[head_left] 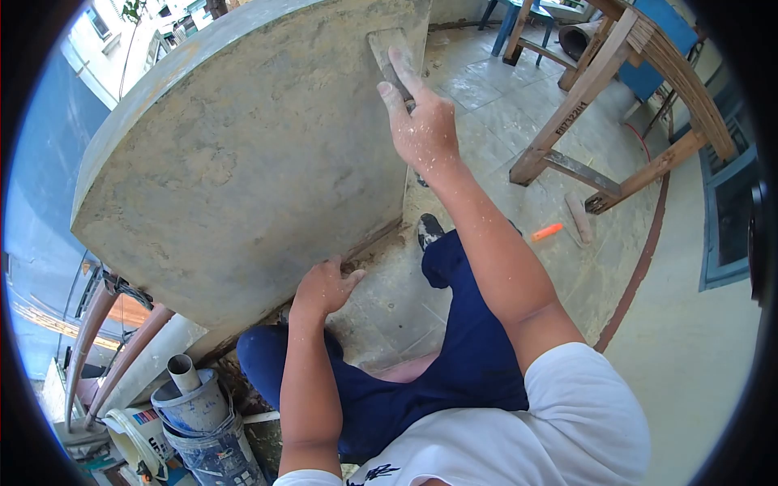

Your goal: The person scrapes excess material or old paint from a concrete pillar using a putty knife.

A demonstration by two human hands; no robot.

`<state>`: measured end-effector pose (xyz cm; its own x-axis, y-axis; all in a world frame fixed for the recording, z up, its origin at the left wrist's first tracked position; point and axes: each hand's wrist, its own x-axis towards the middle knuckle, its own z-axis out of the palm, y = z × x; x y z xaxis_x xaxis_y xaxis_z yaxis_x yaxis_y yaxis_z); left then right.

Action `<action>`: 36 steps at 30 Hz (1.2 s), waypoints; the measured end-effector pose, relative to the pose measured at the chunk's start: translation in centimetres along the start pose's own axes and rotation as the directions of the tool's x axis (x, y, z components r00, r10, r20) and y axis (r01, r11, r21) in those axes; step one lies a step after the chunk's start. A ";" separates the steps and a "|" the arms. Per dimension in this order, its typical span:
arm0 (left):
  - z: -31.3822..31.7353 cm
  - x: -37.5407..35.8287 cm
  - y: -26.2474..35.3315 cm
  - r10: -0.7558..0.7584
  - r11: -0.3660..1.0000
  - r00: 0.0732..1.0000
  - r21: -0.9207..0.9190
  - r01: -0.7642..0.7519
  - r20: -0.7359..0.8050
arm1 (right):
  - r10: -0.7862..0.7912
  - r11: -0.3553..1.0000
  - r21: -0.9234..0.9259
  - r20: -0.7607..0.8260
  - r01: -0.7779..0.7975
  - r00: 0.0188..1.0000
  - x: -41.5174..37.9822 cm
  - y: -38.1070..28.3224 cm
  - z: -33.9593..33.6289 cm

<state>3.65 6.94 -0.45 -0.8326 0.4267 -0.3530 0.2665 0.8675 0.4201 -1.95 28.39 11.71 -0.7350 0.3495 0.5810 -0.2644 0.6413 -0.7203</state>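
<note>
A low grey plastered wall [243, 162] with a curved top edge stands in front of me. My right hand [425, 130], spattered with plaster, is closed around a plastering trowel [387, 50]. The trowel's flat, plaster-smeared blade lies against the wall near its upper right edge, with my thumb and a finger stretched along it. Lower down, my left hand [322, 290] hovers by the wall's base above my knee, its thumb apart from the fingers and nothing in it.
Stained buckets [215, 437] stand at lower left, one with a grey pipe [183, 373] in it. A wooden trestle [579, 121] rises at right. On the tiled floor lie an orange object [547, 232] and a plaster-coated strip [579, 219].
</note>
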 end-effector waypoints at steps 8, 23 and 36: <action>0.1 -0.2 -0.3 -0.052 0.999 0.998 0.003 0.052 0.027 | -0.143 0.988 -0.077 -0.102 0.135 0.984 0.0 2.3 0.3; -0.7 -0.5 0.0 -0.071 0.997 0.997 -0.025 0.072 0.039 | -0.150 0.982 -0.142 -0.154 0.128 0.977 0.2 4.2 0.6; -0.5 -0.6 -0.9 -0.066 0.995 0.998 -0.079 0.065 -0.007 | -0.007 0.996 -0.084 0.003 0.007 1.000 -3.9 5.6 2.2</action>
<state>3.69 5.79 -0.17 -0.8517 0.3670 -0.3742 0.1727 0.8705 0.4608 -1.95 29.11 4.54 -0.7351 0.3432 0.5846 -0.2157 0.6991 -0.6817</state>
